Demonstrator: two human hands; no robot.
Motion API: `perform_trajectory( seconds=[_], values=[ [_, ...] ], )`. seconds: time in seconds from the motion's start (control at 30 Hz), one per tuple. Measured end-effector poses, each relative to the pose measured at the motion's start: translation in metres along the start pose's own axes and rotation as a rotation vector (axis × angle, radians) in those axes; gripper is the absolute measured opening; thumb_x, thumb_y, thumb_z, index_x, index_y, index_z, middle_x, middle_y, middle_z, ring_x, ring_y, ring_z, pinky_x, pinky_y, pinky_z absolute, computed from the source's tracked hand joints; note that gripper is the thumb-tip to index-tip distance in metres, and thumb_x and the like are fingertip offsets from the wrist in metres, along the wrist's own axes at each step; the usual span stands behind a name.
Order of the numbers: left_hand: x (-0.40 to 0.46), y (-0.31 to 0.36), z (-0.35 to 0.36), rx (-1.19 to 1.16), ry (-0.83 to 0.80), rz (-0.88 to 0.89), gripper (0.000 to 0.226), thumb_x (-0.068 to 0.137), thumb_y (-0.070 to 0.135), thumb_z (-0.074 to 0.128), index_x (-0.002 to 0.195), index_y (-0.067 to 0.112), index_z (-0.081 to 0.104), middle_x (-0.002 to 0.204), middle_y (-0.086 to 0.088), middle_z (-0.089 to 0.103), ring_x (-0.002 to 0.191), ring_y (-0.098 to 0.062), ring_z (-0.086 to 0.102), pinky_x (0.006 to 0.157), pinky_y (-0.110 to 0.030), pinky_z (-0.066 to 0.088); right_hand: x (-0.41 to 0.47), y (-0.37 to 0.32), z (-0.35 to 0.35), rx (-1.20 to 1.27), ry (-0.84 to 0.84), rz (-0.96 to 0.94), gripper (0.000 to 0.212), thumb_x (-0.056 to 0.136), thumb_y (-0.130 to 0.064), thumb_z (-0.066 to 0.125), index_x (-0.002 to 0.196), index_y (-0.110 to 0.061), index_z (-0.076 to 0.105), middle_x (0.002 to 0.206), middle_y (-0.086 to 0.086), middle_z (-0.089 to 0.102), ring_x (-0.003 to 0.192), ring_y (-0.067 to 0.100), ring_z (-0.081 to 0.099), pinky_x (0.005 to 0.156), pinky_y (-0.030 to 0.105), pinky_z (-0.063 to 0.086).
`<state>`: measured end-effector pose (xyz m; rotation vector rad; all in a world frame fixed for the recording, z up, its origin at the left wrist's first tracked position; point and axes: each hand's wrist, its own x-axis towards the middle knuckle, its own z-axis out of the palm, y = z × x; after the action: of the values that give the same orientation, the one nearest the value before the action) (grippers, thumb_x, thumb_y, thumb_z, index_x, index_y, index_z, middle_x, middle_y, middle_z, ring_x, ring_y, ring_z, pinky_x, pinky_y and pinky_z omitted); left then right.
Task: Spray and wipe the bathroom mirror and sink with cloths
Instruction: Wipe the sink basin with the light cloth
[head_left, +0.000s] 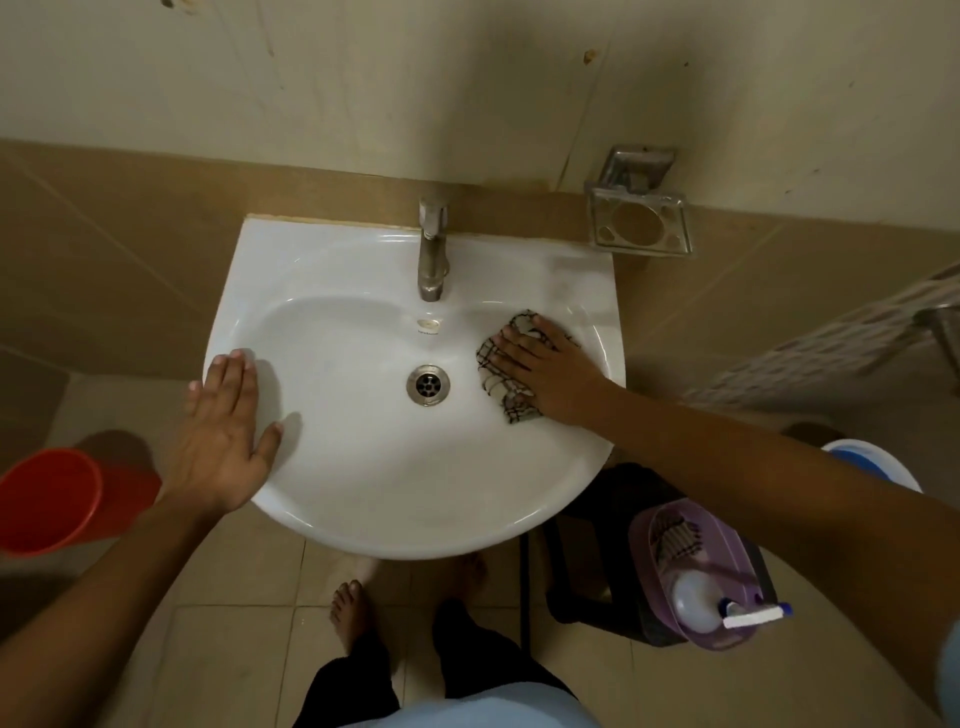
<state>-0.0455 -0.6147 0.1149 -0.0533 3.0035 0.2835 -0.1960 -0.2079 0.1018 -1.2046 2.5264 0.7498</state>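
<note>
A white wall-mounted sink fills the middle of the view, with a metal drain in its bowl and a metal tap at the back. My right hand lies flat with straight fingers on a checked cloth, pressing it against the right inner slope of the bowl. My left hand rests flat on the sink's left rim, fingers straight, holding nothing. A white spray bottle lies in a purple basket at the lower right, beside a second checked cloth. The mirror is out of view.
An orange bucket stands on the floor at the left. A metal soap holder is fixed to the wall right of the tap. The purple basket sits on a dark stool. A blue-and-white bucket is at the right. My bare feet stand under the sink.
</note>
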Motion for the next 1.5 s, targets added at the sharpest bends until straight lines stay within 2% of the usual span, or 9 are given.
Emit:
perform_trajectory(
  seconds=[0.07, 0.2, 0.37, 0.53, 0.83, 1.17, 1.33, 1.4, 1.5],
  values=[
    [-0.001, 0.001, -0.001, 0.000, 0.001, -0.004, 0.084, 0.093, 0.052, 0.025, 0.156, 0.000, 0.008, 0.166, -0.014, 0.003, 0.154, -0.030, 0.001, 0.124, -0.050, 0.003, -0.014, -0.016, -0.001, 0.152, -0.058, 0.070, 0.075, 0.092, -0.058, 0.024, 0.156, -0.019, 0.025, 0.163, 0.011, 0.024, 0.151, 0.033, 0.017, 0.111, 0.050, -0.031],
    [-0.001, 0.002, -0.001, -0.010, -0.007, -0.012, 0.083, 0.092, 0.049, 0.025, 0.156, 0.000, 0.007, 0.166, -0.014, 0.002, 0.154, -0.029, 0.000, 0.124, -0.048, 0.002, -0.039, -0.059, -0.013, 0.463, -0.282, 0.092, 0.109, 0.065, -0.084, -0.021, 0.157, -0.026, -0.007, 0.166, 0.004, -0.010, 0.152, 0.031, -0.012, 0.109, 0.057, -0.027],
    [-0.002, 0.004, 0.000, -0.038, -0.007, -0.006, 0.083, 0.091, 0.046, 0.027, 0.156, -0.001, 0.007, 0.166, -0.014, 0.002, 0.153, -0.030, 0.000, 0.124, -0.051, 0.004, -0.026, -0.120, -0.036, 0.799, -0.388, 0.042, 0.071, 0.097, -0.067, 0.014, 0.156, -0.035, -0.006, 0.167, 0.000, -0.009, 0.153, 0.027, -0.009, 0.117, 0.059, -0.014],
    [-0.001, 0.000, -0.001, -0.047, 0.000, 0.009, 0.083, 0.089, 0.043, 0.028, 0.156, 0.000, 0.007, 0.166, -0.015, 0.003, 0.153, -0.029, 0.000, 0.123, -0.050, 0.003, 0.044, -0.184, -0.072, 1.002, -0.249, 0.006, 0.068, 0.102, -0.057, 0.023, 0.156, -0.034, -0.011, 0.165, -0.001, -0.019, 0.152, 0.026, -0.016, 0.118, 0.060, -0.010],
    [-0.001, 0.001, 0.000, -0.060, 0.029, 0.024, 0.078, 0.090, 0.032, 0.035, 0.156, -0.001, 0.008, 0.165, -0.017, 0.007, 0.154, -0.030, 0.002, 0.123, -0.052, 0.008, 0.151, -0.205, -0.104, 1.155, 0.011, 0.525, 0.073, 0.102, -0.057, 0.025, 0.156, -0.027, -0.013, 0.164, 0.007, -0.019, 0.151, 0.033, -0.015, 0.116, 0.064, -0.007],
    [-0.003, 0.000, -0.001, -0.087, 0.049, 0.051, 0.078, 0.088, 0.032, 0.036, 0.155, -0.002, 0.015, 0.164, -0.019, 0.013, 0.153, -0.034, 0.009, 0.121, -0.055, 0.011, 0.055, -0.177, -0.053, 0.897, 0.000, 0.213, 0.085, 0.086, -0.075, 0.010, 0.158, -0.030, 0.007, 0.165, 0.002, 0.014, 0.150, 0.028, 0.014, 0.119, 0.057, 0.015],
    [-0.002, -0.003, 0.001, -0.085, 0.038, 0.049, 0.078, 0.088, 0.035, 0.032, 0.155, -0.003, 0.016, 0.164, -0.020, 0.014, 0.152, -0.035, 0.009, 0.121, -0.058, 0.015, 0.018, -0.099, -0.007, 0.504, 0.065, 0.417, 0.075, 0.088, -0.067, 0.040, 0.145, -0.018, 0.044, 0.144, 0.012, 0.050, 0.130, 0.037, 0.048, 0.105, 0.056, 0.036],
    [-0.002, -0.002, 0.001, -0.080, 0.043, 0.055, 0.078, 0.088, 0.035, 0.032, 0.154, -0.003, 0.017, 0.163, -0.020, 0.015, 0.152, -0.037, 0.010, 0.120, -0.059, 0.016, 0.017, -0.073, 0.001, 0.314, 0.098, 0.530, 0.062, 0.083, -0.041, 0.069, 0.135, -0.012, 0.052, 0.133, 0.016, 0.056, 0.121, 0.038, 0.054, 0.099, 0.056, 0.043],
    [-0.002, -0.001, -0.001, -0.067, 0.052, 0.060, 0.078, 0.087, 0.033, 0.033, 0.153, -0.005, 0.019, 0.162, -0.022, 0.017, 0.151, -0.038, 0.013, 0.119, -0.059, 0.018, 0.018, -0.068, -0.006, 0.257, 0.259, 0.759, 0.042, 0.078, -0.017, 0.069, 0.118, -0.011, 0.058, 0.115, 0.012, 0.062, 0.102, 0.034, 0.059, 0.085, 0.048, 0.048]
  ],
)
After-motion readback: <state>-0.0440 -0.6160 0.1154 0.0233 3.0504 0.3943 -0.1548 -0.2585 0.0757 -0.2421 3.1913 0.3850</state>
